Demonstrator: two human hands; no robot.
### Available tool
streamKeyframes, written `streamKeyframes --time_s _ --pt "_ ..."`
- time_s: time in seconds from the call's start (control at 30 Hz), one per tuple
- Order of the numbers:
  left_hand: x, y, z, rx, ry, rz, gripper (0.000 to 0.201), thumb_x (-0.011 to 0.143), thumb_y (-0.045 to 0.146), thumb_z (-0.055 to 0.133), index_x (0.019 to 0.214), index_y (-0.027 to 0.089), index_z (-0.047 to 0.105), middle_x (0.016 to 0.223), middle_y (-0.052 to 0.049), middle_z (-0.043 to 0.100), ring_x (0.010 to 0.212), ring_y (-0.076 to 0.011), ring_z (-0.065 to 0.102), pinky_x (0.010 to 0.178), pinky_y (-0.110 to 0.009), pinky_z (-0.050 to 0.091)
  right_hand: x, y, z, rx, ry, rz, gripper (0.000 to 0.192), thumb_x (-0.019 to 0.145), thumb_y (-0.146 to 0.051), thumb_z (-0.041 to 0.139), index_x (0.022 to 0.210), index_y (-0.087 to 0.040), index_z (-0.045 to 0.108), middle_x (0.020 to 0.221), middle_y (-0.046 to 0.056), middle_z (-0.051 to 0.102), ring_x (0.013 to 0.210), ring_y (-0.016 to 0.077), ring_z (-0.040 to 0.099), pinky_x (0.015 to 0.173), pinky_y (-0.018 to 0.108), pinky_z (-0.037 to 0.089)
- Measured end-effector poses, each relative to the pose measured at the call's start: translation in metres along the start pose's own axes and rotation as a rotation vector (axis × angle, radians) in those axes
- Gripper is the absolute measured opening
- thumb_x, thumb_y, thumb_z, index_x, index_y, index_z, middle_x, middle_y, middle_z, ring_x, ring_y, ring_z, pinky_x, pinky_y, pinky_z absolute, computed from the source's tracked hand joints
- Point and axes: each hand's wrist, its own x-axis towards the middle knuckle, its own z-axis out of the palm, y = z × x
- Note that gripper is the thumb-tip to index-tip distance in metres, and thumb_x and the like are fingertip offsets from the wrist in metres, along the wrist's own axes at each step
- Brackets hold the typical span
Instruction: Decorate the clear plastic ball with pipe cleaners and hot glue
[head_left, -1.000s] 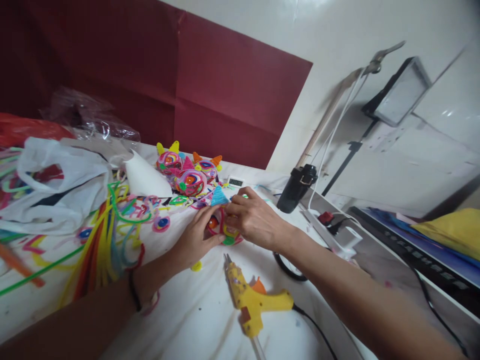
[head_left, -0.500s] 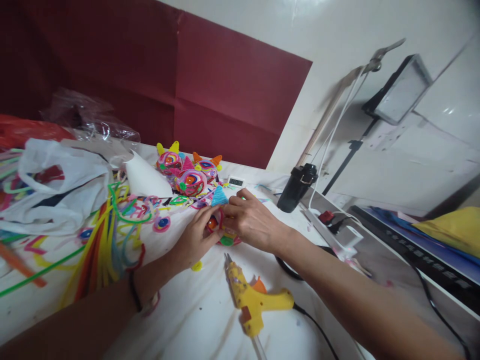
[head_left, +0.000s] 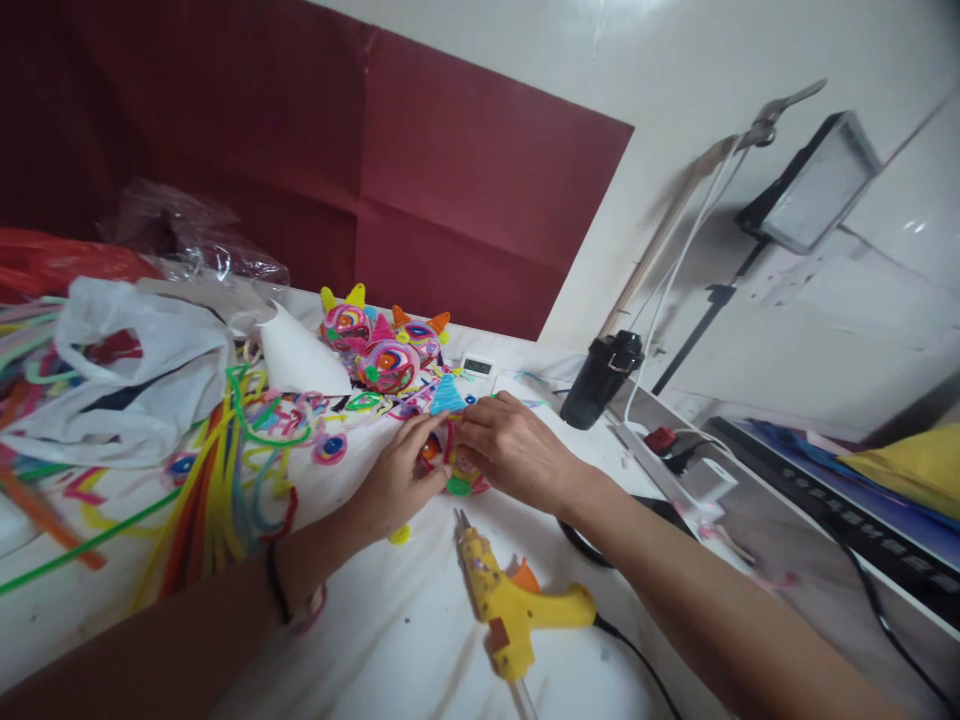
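Note:
A round, colourful pipe-cleaner animal head (head_left: 459, 487) with a light-blue ear, an orange eye and a green nose is between my hands on the white table. My left hand (head_left: 397, 475) is closed around its left side, thumb near the eye. Over its right side, my right hand (head_left: 517, 445) has its fingers bent and pressed together against the head; the fingertips and any small piece under them are hidden. Just in front, a yellow hot glue gun (head_left: 502, 600) lies on its side, nozzle pointing away from me and a glue stick at its rear.
Similar finished-looking pipe-cleaner heads (head_left: 386, 362) stand behind. Loose pipe cleaners (head_left: 202, 500) and a white plastic bag (head_left: 135, 370) cover the left. A small digital display (head_left: 477, 367), a black bottle (head_left: 600, 380) and a power strip (head_left: 675, 480) are farther back and right.
The whole view has shifted slightly, so things appear a little farther right. My right fingers have lowered and bunched more closely on the head; my left hand keeps its hold.

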Motion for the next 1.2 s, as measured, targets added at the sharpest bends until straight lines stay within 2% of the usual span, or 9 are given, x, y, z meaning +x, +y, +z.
streamKeyframes --time_s 0.2,0.47,0.7,0.87,1.07,1.2 --pt "-0.001 0.002 -0.003 0.013 -0.030 -0.003 0.065 0.074 0.014 0.058 0.138 0.018 0.052 0.142 -0.013 0.051 0.134 -0.0300 0.048 0.113 -0.046 0.043 -0.004 -0.006 0.001 0.024 -0.035 0.065 0.010 0.091 -0.013 0.062 0.086 -0.012 0.070 0.084 0.008 0.069 0.081 0.0210 0.060 0.077 0.031 0.040" --pt "-0.001 0.004 -0.004 0.025 -0.038 0.004 0.062 0.076 0.015 0.057 0.138 0.019 0.053 0.140 -0.013 0.053 0.133 -0.0300 0.050 0.111 -0.045 0.044 -0.003 -0.011 0.002 0.018 -0.062 0.129 0.014 0.091 -0.011 0.059 0.081 -0.012 0.070 0.080 0.007 0.068 0.074 0.0196 0.061 0.073 0.030 0.041" --pt "0.001 -0.001 -0.002 0.020 -0.029 0.013 0.058 0.079 0.016 0.056 0.138 0.021 0.053 0.140 -0.010 0.054 0.132 -0.0280 0.050 0.112 -0.044 0.044 0.001 -0.017 -0.002 0.043 -0.133 0.209 0.012 0.092 -0.011 0.059 0.087 -0.012 0.071 0.087 0.008 0.069 0.083 0.0203 0.065 0.073 0.028 0.043" --pt "0.001 -0.002 -0.001 0.017 -0.019 0.015 0.057 0.079 0.017 0.057 0.136 0.019 0.054 0.139 -0.012 0.054 0.132 -0.0287 0.051 0.111 -0.044 0.045 0.004 -0.021 -0.006 0.069 -0.200 0.270 0.013 0.091 -0.010 0.058 0.092 -0.011 0.071 0.094 0.009 0.070 0.087 0.0195 0.066 0.071 0.026 0.042" --pt "0.002 0.000 -0.001 0.015 -0.009 0.023 0.056 0.079 0.017 0.058 0.135 0.019 0.056 0.137 -0.011 0.056 0.130 -0.0283 0.052 0.112 -0.045 0.044 0.005 -0.023 -0.003 0.072 -0.184 0.281 0.013 0.091 -0.012 0.059 0.086 -0.013 0.071 0.090 0.007 0.069 0.076 0.0171 0.064 0.063 0.027 0.039" --pt "0.002 -0.001 -0.001 0.013 -0.010 0.025 0.056 0.079 0.018 0.060 0.135 0.021 0.056 0.138 -0.010 0.056 0.130 -0.0278 0.052 0.112 -0.044 0.043 0.004 -0.022 -0.001 0.120 -0.165 0.276 0.013 0.090 -0.009 0.061 0.082 -0.013 0.071 0.086 0.007 0.067 0.074 0.0162 0.062 0.064 0.026 0.039"
